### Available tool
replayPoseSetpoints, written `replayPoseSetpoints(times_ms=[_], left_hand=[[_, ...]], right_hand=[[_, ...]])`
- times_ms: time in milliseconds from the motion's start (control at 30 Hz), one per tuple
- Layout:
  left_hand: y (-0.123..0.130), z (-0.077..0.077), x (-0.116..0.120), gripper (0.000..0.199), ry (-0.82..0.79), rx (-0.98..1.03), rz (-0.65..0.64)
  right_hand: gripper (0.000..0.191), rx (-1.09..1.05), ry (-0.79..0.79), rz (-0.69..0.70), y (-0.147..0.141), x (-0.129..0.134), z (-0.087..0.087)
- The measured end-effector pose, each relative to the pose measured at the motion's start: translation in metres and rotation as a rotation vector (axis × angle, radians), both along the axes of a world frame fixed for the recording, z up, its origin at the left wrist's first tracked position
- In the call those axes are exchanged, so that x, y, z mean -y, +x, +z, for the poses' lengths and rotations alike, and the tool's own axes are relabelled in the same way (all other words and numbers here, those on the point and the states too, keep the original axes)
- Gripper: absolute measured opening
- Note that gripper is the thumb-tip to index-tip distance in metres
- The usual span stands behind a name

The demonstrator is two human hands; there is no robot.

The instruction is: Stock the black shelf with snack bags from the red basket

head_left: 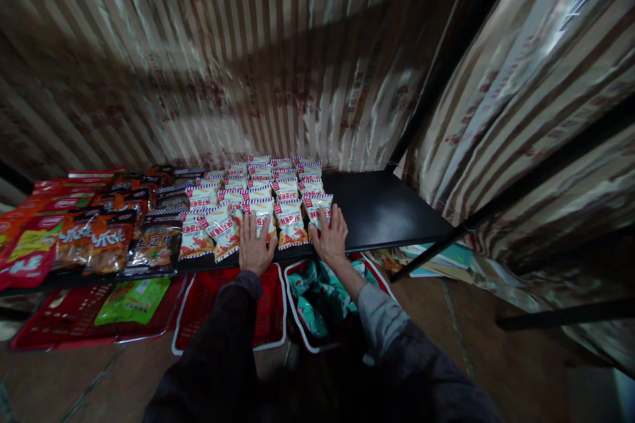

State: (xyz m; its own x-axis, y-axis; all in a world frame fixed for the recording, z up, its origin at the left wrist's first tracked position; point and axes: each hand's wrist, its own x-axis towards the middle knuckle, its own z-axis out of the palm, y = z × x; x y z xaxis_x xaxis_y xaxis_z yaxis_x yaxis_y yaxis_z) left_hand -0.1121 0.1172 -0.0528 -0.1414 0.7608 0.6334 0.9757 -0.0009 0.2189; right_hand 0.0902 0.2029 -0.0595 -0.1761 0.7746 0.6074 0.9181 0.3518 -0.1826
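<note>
Rows of small white-and-orange snack bags (290, 221) with striped top edges stand on a black shelf (391, 211). My left hand (256, 244) lies with fingers stretched against the front of one bag in the front row. At the right end of that row, my right hand (331, 236) rests its spread fingers on the lower front of the last snack bag (317, 205). Both hands touch the bags without gripping them. The bags in the back rows are partly hidden by those in front.
Left on the shelf are brown bags (153, 241), orange-black bags (112, 241) and red-pink bags (30, 251). Below stand a red basket (272, 317), a basket with teal packets (317, 297) and a red basket with a green packet (133, 301). A black frame bar (536, 172) slants at right.
</note>
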Motion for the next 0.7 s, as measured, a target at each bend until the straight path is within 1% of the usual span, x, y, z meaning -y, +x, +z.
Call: replayPoseSetpoints(times_ms=[167,333,500,700], left_hand=[[0.0,-0.001,0.002,0.055,0.065,0.029,0.001],[-0.001,0.0,0.002,0.056,0.081,0.068,-0.023],[-0.002,0.0,0.001,0.056,0.073,0.076,-0.039],[-0.002,-0.002,0.0,0.056,0.089,0.061,-0.039]], right_hand=[[0.056,-0.003,-0.03,-0.003,0.009,0.011,0.002],[0.056,-0.018,-0.066,0.002,0.012,0.017,-0.002],[0.055,-0.031,-0.054,0.011,0.012,0.014,-0.005],[0.055,-0.033,-0.063,0.029,0.017,0.006,-0.005]])
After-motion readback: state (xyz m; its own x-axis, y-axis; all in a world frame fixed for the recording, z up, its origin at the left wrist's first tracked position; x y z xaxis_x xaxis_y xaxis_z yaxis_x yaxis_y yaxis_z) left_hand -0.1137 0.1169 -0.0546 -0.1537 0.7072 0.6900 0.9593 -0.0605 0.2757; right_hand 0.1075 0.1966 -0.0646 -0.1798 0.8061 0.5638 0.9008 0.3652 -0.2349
